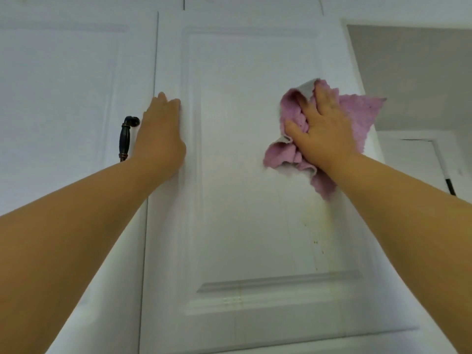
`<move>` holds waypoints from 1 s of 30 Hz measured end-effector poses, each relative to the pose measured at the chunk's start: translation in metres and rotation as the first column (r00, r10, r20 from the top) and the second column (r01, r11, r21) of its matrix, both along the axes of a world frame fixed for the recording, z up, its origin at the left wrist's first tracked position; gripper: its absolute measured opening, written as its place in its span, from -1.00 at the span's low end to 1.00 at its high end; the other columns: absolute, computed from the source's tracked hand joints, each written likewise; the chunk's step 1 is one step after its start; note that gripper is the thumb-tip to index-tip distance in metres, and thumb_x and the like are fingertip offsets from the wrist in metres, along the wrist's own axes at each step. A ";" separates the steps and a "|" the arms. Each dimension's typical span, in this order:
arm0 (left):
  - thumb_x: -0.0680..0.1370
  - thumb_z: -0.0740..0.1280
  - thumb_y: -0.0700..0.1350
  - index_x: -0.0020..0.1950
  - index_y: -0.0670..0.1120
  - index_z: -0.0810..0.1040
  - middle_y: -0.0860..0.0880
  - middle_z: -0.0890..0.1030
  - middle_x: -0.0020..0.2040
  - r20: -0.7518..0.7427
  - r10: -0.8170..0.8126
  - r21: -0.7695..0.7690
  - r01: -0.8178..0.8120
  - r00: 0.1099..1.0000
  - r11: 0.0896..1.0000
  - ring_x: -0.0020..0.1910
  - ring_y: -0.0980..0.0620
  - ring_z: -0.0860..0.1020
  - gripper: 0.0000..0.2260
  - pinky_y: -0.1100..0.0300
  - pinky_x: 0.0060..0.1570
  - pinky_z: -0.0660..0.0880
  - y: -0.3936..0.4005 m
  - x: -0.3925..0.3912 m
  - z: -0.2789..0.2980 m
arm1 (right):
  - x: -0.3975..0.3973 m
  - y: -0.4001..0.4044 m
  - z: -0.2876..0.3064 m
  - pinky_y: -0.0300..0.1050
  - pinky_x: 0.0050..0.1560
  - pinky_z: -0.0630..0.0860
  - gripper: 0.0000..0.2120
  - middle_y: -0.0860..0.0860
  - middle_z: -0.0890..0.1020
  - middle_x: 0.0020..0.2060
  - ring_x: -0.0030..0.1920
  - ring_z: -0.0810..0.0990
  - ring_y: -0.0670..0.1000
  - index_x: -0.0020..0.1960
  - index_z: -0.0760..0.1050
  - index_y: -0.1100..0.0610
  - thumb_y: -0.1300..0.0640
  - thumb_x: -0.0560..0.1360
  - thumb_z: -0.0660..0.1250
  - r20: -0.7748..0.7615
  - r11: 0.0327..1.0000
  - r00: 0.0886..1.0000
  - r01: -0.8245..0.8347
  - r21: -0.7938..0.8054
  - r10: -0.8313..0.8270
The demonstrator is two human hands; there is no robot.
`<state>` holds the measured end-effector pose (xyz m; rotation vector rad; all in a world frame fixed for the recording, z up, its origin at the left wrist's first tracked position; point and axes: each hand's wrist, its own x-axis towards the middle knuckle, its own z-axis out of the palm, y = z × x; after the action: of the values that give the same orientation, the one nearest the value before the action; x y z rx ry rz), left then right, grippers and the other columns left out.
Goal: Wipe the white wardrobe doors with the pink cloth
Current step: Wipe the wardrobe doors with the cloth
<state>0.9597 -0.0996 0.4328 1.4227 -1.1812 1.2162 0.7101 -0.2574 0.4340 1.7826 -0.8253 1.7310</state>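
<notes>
A white panelled wardrobe door point(242, 175) fills the middle of the view. My right hand point(321, 129) presses the crumpled pink cloth point(357, 116) flat against the door's right side, fingers spread over the fabric. My left hand point(159, 134) rests on the door's left edge, near the seam with the neighbouring white door point(63, 111), and its fingertips curl at that edge. Small yellowish specks and faint streaks point(316, 242) mark the panel below the cloth.
A dark metal handle point(125, 137) sits on the left door, just left of my left hand. Smaller upper doors run along the top. To the right are a grey wall point(413, 72) and a white door frame point(421, 159).
</notes>
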 end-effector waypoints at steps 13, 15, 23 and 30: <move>0.41 0.20 -0.57 0.23 -0.27 0.44 -0.26 0.42 0.18 0.032 -0.046 -0.097 0.049 0.998 0.994 0.21 -0.24 0.41 -0.56 -0.08 0.15 0.38 0.006 -0.005 -0.012 | 0.054 0.017 -0.068 0.14 0.37 0.36 -0.32 0.05 0.15 0.61 0.62 0.04 0.09 0.48 0.43 -0.05 -0.36 0.48 0.08 -0.435 0.960 0.899 -0.076 -0.271 -0.052; 0.40 0.21 -0.58 0.20 -0.26 0.46 -0.25 0.43 0.14 0.045 -0.038 -0.086 0.042 0.998 0.995 0.18 -0.25 0.41 -0.57 -0.08 0.15 0.40 0.005 -0.004 -0.011 | 0.020 0.005 -0.059 0.02 0.28 0.44 -0.25 -0.02 0.02 0.63 0.63 -0.10 0.01 0.54 0.32 -0.08 -0.42 0.46 0.02 -0.403 0.985 0.915 -0.068 -0.159 -0.002; 0.49 0.18 -0.50 0.44 -0.20 0.34 -0.25 0.31 0.46 0.042 -0.109 -0.135 0.113 0.993 0.984 0.45 -0.25 0.28 -0.47 -0.12 0.41 0.31 -0.002 0.002 -0.022 | -0.002 -0.009 -0.071 0.08 0.60 -0.11 -0.23 0.20 0.04 0.61 0.62 -0.06 0.18 0.57 0.26 0.01 -0.38 0.48 0.12 -0.070 0.993 0.996 -0.056 -0.107 0.049; 0.43 0.21 -0.49 0.46 -0.19 0.35 -0.30 0.13 0.57 0.278 -0.012 -0.225 0.077 0.960 0.971 0.57 -0.24 0.09 -0.41 -0.25 0.50 -0.16 -0.018 -0.007 -0.084 | -0.004 -0.003 -0.181 0.00 0.55 0.10 -0.26 0.14 -0.04 0.63 0.62 -0.19 0.00 0.62 0.07 -0.02 -0.31 0.53 0.09 -0.038 0.996 0.995 -0.092 0.010 0.092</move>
<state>0.9522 -0.1180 0.3486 1.0703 -1.2015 1.5037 0.7060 -0.2605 0.2531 1.8804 -0.7466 1.7476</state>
